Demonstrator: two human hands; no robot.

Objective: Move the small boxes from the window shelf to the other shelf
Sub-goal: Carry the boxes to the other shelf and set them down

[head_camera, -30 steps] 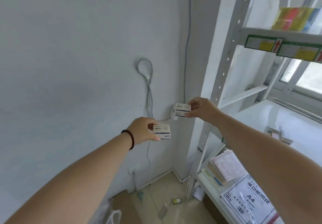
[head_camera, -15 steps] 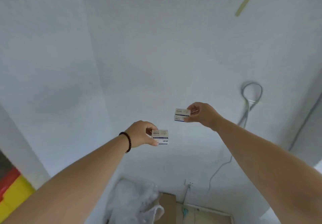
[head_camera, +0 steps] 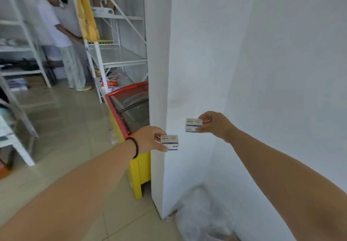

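Note:
My left hand (head_camera: 150, 139), with a dark bead bracelet at the wrist, pinches a small white box with blue print (head_camera: 170, 142) in front of a white wall corner. My right hand (head_camera: 214, 123) pinches a second, matching small box (head_camera: 193, 124) a little higher and to the right. Both arms are stretched forward at about waist height. A white metal shelf (head_camera: 116, 53) stands in the background at upper left of centre. The window shelf is out of view.
A white pillar corner (head_camera: 159, 71) is right in front. A red-and-yellow chest freezer (head_camera: 131, 113) stands left of it. A person in white (head_camera: 62, 40) stands by the far racks. More white racks (head_camera: 18, 71) line the left. A clear plastic bag (head_camera: 201, 212) lies on the floor.
The view has swung left, from the window shelf and cable wall to the pillar, freezer and far racks. Both hands keep their boxes, held out the same way.

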